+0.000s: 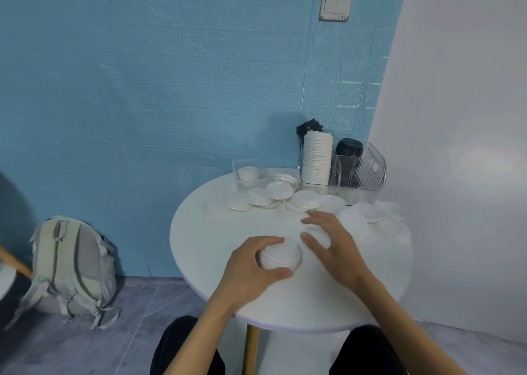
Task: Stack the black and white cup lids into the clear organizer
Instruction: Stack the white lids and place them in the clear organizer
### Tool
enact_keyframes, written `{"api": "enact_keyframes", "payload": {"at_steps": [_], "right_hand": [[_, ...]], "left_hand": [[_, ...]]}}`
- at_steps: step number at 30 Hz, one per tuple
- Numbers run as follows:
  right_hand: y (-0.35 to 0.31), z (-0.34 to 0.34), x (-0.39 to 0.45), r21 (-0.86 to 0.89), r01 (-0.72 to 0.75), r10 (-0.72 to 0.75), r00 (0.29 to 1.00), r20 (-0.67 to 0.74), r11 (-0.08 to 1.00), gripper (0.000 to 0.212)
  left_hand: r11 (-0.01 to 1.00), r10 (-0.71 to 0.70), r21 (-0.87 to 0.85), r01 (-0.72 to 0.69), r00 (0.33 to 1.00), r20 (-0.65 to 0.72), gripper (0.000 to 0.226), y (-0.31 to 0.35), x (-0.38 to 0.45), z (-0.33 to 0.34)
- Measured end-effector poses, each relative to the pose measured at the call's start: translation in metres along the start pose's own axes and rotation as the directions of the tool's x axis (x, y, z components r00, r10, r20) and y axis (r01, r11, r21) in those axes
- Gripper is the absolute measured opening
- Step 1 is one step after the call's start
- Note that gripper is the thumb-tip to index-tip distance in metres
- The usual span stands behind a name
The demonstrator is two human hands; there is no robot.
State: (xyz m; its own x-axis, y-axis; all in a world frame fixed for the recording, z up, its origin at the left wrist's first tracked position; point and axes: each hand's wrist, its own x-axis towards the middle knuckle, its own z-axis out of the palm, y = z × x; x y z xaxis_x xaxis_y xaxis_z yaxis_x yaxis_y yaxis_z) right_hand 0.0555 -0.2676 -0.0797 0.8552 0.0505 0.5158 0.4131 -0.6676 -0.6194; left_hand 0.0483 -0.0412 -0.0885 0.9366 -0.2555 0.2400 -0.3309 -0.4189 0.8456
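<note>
Here the left hand gripped a short stack of white lids near the front of the round white tabletop, its fingers curled over the far edge and its thumb pressed against the near side. The right hand hovered just beside that stack, fingers spread and bent over another white lid lying on the tabletop; whether it actually pinched that lid could not be told. More loose white lids lay scattered in overlapping heaps across the back of the tabletop, some of them blurred on the right side. The clear organizer stood at the back right edge, near the white wall. It held a tall column of white lids in its left compartment, with black lids showing in another compartment beside it and more black lids rising behind the white column. A small clear box stood to the left of the organizer with a few white lids inside. On the floor to the left, a pale backpack leaned against the blue wall.
</note>
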Motion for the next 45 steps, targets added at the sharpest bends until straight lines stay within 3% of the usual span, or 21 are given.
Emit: {"api": "enact_keyframes", "payload": {"at_steps": [3, 6, 12, 15, 17, 19, 23, 28, 33, 35, 37, 41, 42, 45], "right_hand": [[0.016, -0.007, 0.002, -0.182, -0.123, 0.149, 0.979, 0.136, 0.976, 0.044], [0.025, -0.002, -0.006, -0.249, -0.143, 0.203, 0.951, 0.232, 0.958, 0.046], [-0.013, -0.006, 0.001, 0.071, -0.116, 0.113, 0.993, 0.045, 0.991, 0.032], [-0.034, 0.002, 0.0, 0.125, -0.058, 0.044, 0.992, 0.115, 0.99, 0.036], [-0.04, 0.01, -0.002, 0.129, -0.101, 0.078, 0.983, 0.168, 0.987, 0.047], [-0.041, 0.016, -0.001, 0.118, -0.133, 0.11, 0.977, 0.185, 0.984, 0.053], [-0.042, 0.023, 0.0, 0.052, -0.073, 0.061, 0.977, 0.203, 0.996, 0.043], [-0.037, 0.024, -0.001, 0.105, -0.119, 0.09, 0.966, 0.244, 0.987, 0.035], [-0.024, 0.032, -0.016, 0.253, -0.146, 0.092, 0.972, 0.214, 0.956, 0.021], [-0.024, 0.033, -0.019, 0.237, -0.167, 0.112, 0.967, 0.23, 0.957, 0.013], [-0.027, 0.029, -0.02, 0.202, -0.178, 0.117, 0.953, 0.28, 0.963, 0.011], [-0.025, 0.018, -0.018, 0.197, -0.143, 0.056, 0.918, 0.393, 0.97, 0.027], [-0.022, 0.013, -0.015, 0.179, -0.11, 0.043, 0.938, 0.343, 0.978, 0.028], [-0.009, -0.01, 0.002, 0.025, -0.049, 0.05, 0.998, -0.032, 0.998, 0.032]], "left_hand": [[1.0, -0.014, -0.007, 0.014, 1.0, 0.006, 0.056, -0.003, 0.001, 0.001], [1.0, -0.025, -0.002, 0.025, 1.0, 0.005, 0.054, -0.004, 0.002, 0.002], [0.999, -0.034, 0.021, 0.034, 0.999, 0.002, 0.056, 0.0, 0.001, 0.005], [0.999, -0.05, -0.003, 0.05, 0.999, -0.008, 0.053, 0.004, 0.002, 0.003], [0.999, -0.045, -0.018, 0.044, 0.999, -0.029, 0.049, 0.005, 0.001, 0.002], [0.997, -0.066, -0.04, 0.064, 0.997, -0.037, 0.061, 0.006, 0.001, 0.001], [0.998, -0.046, -0.045, 0.045, 0.999, -0.018, 0.088, 0.005, 0.002, -0.001], [1.0, 0.001, -0.014, -0.001, 1.0, -0.015, 0.079, -0.002, 0.003, 0.0], [0.999, 0.033, 0.001, -0.033, 0.999, 0.024, 0.09, -0.005, 0.004, 0.002], [0.999, 0.039, -0.004, -0.039, 0.998, 0.052, 0.099, -0.003, 0.003, 0.002], [0.999, 0.054, -0.002, -0.053, 0.997, 0.059, 0.095, -0.001, 0.002, 0.003], [0.999, 0.048, -0.021, -0.048, 0.999, 0.025, 0.078, 0.0, 0.002, 0.004], [0.999, 0.045, -0.015, -0.045, 0.999, 0.026, 0.076, 0.0, 0.002, 0.004], [1.0, 0.02, -0.001, -0.02, 0.999, 0.036, 0.071, -0.001, 0.003, 0.003]]}}
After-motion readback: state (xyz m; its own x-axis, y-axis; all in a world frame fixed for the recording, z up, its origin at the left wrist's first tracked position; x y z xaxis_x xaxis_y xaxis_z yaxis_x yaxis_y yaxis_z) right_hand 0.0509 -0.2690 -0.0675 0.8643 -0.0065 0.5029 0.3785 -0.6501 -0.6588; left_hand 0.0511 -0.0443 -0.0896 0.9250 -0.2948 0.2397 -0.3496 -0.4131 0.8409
